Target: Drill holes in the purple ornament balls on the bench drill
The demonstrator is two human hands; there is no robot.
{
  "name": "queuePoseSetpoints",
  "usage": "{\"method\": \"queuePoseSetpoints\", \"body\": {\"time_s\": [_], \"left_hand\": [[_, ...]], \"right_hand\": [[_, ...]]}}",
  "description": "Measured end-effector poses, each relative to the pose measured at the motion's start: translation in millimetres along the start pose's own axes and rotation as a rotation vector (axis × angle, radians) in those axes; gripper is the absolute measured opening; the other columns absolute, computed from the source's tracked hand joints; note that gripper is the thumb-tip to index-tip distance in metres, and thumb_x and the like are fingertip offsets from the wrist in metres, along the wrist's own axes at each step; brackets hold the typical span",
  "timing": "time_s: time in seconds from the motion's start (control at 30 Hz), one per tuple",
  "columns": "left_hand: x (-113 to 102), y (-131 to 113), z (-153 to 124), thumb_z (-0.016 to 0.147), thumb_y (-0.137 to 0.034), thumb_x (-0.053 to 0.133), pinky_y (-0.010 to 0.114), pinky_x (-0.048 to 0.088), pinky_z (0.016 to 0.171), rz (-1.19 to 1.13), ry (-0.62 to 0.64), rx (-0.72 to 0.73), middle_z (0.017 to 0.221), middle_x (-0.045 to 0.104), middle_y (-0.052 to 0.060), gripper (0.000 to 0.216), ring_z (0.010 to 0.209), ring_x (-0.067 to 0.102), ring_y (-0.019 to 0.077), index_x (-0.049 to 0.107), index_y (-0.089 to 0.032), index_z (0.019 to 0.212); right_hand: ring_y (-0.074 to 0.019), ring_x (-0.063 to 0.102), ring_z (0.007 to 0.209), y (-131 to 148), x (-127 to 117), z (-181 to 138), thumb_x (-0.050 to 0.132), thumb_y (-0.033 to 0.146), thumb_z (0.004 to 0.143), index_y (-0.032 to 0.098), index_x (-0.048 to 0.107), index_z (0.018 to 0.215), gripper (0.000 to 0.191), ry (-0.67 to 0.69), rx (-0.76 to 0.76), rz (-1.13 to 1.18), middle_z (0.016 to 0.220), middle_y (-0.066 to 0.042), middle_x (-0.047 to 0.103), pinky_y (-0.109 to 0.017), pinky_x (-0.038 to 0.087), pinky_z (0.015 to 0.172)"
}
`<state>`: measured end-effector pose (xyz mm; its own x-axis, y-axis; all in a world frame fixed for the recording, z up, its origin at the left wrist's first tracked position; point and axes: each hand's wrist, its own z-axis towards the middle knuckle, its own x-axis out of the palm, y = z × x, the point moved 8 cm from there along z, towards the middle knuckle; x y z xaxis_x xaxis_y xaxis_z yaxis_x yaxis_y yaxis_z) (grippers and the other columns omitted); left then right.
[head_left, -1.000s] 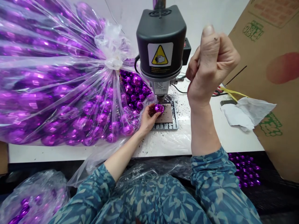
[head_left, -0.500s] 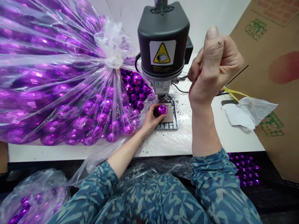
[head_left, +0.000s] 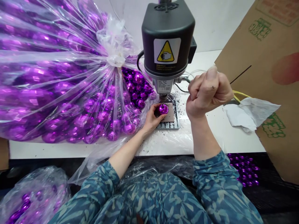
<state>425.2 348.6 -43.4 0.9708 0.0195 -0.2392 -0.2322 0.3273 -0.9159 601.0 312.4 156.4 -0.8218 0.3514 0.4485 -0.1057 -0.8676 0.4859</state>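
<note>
My left hand [head_left: 152, 120] pinches a shiny purple faceted ball [head_left: 163, 109] between thumb and fingers. The ball rests on a flat brown board [head_left: 170, 115] above the slotted metal base [head_left: 177, 125] of a small drill press [head_left: 168, 31]. Directly over the ball is the drill's chuck [head_left: 163, 96]; the bit's tip is too small to make out clearly. My right hand [head_left: 207, 91] is wrapped in a fist around the drill press lever, right of the motor housing. Most of the lever is hidden inside the fist.
A large clear bag [head_left: 114, 46] of purple balls fills the left of the white table [head_left: 210, 140]. Dark shavings lie around the base. White paper [head_left: 240, 116] and a cardboard box [head_left: 268, 90] stand at right. Another bag [head_left: 35, 193] sits low left; more purple balls [head_left: 245, 169] lie low right.
My right hand has come down with the lever. My left hand keeps the ball in place beneath the chuck. The whole view has shifted slightly.
</note>
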Motion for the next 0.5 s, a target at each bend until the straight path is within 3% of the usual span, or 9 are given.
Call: {"method": "queuePoseSetpoints", "body": {"time_s": [0.13, 0.3, 0.5], "left_hand": [[1, 2, 0, 0.08, -0.047, 0.083, 0.045, 0.055, 0.105, -0.015, -0.006, 0.005, 0.126, 0.068, 0.012, 0.062, 0.117, 0.068, 0.0268, 0.056, -0.02, 0.128], [1, 2, 0, 0.08, -0.047, 0.083, 0.044, 0.054, 0.106, -0.023, -0.01, 0.015, 0.126, 0.068, 0.012, 0.061, 0.118, 0.068, 0.0267, 0.056, -0.019, 0.128], [1, 3, 1, 0.079, -0.046, 0.083, 0.044, 0.055, 0.105, -0.035, -0.012, 0.008, 0.125, 0.069, 0.012, 0.062, 0.117, 0.068, 0.0266, 0.056, -0.019, 0.128]], "right_hand": [[-0.0021, 0.023, 0.042, -3, -4, -4, 0.063, 0.049, 0.09, 0.02, 0.022, 0.059, 0.059, 0.006, -0.01, 0.029, 0.048, 0.008, 0.019, -0.026, 0.022, 0.049], [-0.0022, 0.02, 0.038, 3, -4, -10, 0.062, 0.031, 0.09, 0.018, 0.018, 0.058, 0.056, 0.045, -0.158, 0.162, 0.045, 0.008, 0.018, -0.025, 0.017, 0.043], [-0.0047, 0.022, 0.034, 3, -5, -14, 0.06, 0.026, 0.089, 0.019, 0.021, 0.056, 0.052, 0.078, -0.238, 0.17, 0.041, 0.009, 0.02, -0.025, 0.017, 0.038]]}}
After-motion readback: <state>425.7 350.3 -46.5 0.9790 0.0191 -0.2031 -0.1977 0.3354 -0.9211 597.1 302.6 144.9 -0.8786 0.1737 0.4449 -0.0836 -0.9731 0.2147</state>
